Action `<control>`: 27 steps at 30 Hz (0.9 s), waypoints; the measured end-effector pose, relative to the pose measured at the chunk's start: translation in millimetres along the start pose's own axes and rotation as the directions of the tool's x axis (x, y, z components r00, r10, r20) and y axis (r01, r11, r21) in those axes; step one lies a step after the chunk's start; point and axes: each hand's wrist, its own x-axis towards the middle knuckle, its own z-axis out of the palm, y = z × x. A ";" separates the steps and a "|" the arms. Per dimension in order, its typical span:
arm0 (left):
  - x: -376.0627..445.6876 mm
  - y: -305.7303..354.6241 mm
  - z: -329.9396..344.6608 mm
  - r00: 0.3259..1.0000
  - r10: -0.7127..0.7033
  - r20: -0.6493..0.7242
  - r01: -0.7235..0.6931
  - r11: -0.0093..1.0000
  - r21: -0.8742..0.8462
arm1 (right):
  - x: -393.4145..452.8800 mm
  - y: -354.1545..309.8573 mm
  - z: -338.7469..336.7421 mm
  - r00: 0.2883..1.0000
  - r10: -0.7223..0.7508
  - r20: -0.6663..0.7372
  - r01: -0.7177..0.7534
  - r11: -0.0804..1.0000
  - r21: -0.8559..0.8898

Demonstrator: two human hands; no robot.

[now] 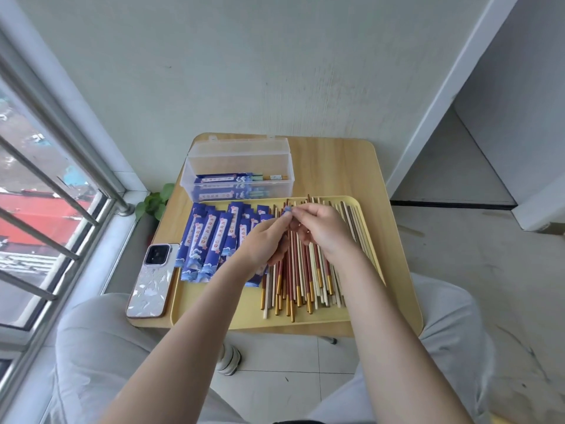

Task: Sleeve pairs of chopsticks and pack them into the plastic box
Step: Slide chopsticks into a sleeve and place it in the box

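Both hands meet above the yellow tray [244,310]. My left hand [266,243] grips a blue paper sleeve [286,212] whose top end shows at its fingertips. My right hand [321,228] pinches that same top end, with red chopsticks running down behind its fingers. Loose red, cream and gold-tipped chopsticks [302,286] lie piled on the tray's right half. Several empty blue sleeves [211,243] lie fanned on its left half. The clear plastic box [238,169] stands open behind the tray with a few sleeved pairs [232,186] inside.
A phone [154,280] in a pale case lies on the small wooden table [336,166] left of the tray. A barred window is at the left, a wall behind the table, a green plant [156,201] by the sill. My knees flank the table.
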 end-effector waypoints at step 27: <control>12.7 -25.0 20.3 0.906 -0.424 -0.001 0.383 0.820 -0.425 | 3.2 51.9 -7.1 0.961 0.049 -0.271 -0.244 0.607 -0.756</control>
